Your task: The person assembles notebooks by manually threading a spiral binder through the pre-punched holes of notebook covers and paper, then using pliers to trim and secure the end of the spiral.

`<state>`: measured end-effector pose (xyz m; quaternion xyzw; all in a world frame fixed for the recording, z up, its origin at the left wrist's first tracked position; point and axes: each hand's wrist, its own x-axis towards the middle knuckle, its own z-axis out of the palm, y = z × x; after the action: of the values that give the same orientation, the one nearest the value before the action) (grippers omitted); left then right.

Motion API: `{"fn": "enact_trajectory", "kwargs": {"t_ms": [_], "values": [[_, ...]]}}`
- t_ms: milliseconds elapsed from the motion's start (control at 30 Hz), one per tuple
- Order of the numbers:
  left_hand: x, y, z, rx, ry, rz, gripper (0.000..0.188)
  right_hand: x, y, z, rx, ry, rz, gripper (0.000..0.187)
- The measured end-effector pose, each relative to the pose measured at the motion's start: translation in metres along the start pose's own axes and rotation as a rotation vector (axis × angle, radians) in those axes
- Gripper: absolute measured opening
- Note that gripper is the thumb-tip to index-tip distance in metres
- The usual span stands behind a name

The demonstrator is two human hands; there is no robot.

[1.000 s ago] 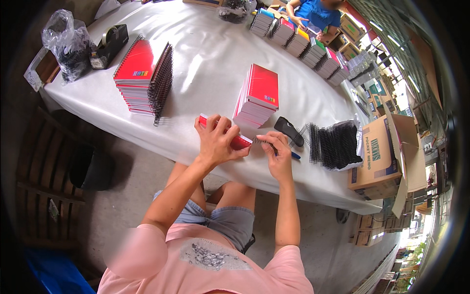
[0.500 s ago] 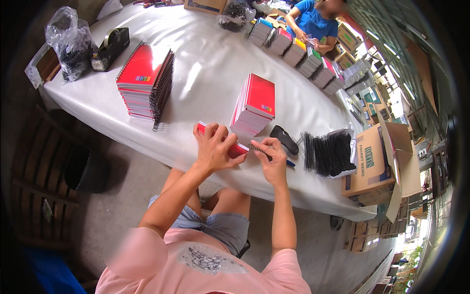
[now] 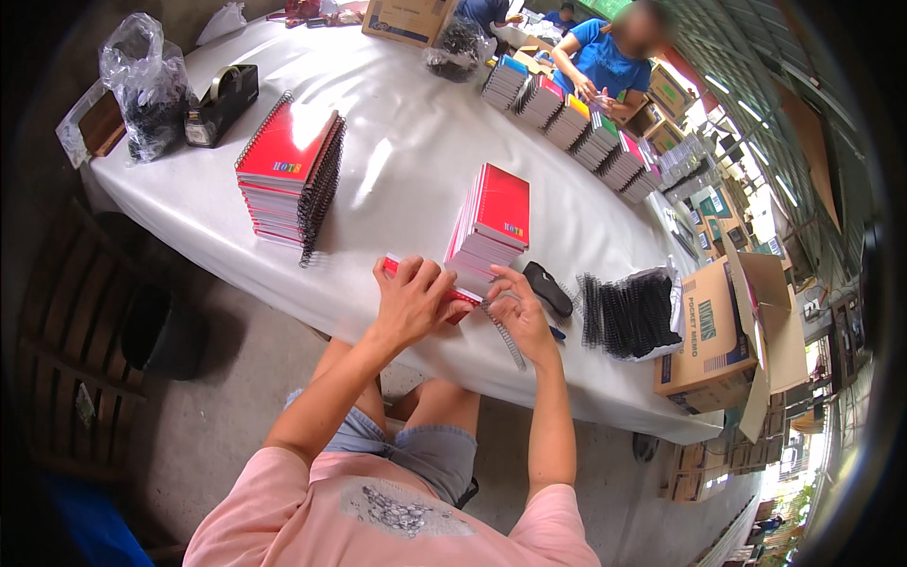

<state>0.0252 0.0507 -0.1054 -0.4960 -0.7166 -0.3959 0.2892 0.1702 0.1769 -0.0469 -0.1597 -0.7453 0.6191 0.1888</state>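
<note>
My left hand [image 3: 412, 304] is closed around a small red-covered notebook [image 3: 460, 304], its edge turned toward my right hand. My right hand [image 3: 525, 319] has its fingers curled at the upper end of a dark spiral binding coil [image 3: 510, 342], beside the notebook's near right corner. The coil's free end slants down past the right fingers; how far it sits in the notebook's holes is too small to tell. Just beyond my hands stands a stack of red notebooks [image 3: 503, 200] without coils. Farther left is a stack of red notebooks with coils [image 3: 276, 156].
To the right lie a black pouch [image 3: 548, 288], a pile of black coils [image 3: 624, 317] and an open cardboard box [image 3: 704, 331]. A tape dispenser [image 3: 222, 104] and a plastic bag [image 3: 146, 90] stand far left. A person in blue [image 3: 609, 61] sits behind several notebook stacks [image 3: 567, 121].
My right fingers have shifted on the coil, which now slants down toward me rather than lying along the fingers. The left hand still grips the notebook. The view has tilted slightly.
</note>
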Motion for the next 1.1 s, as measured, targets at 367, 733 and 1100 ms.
{"fn": "enact_trajectory", "kwargs": {"t_ms": [367, 733, 1100], "values": [[0.006, 0.001, -0.004, -0.024, -0.030, -0.024, 0.038, 0.011, 0.007, -0.001, -0.475, -0.031, -0.338, 0.021], [0.006, -0.024, -0.024, -0.185, -0.091, 0.065, 0.036, 0.005, -0.004, -0.075, -1.129, 0.352, 0.033, 0.031], [0.008, -0.027, -0.027, -0.271, -0.112, 0.129, 0.043, 0.017, 0.027, -0.093, -0.151, 0.526, -0.199, 0.025]]}}
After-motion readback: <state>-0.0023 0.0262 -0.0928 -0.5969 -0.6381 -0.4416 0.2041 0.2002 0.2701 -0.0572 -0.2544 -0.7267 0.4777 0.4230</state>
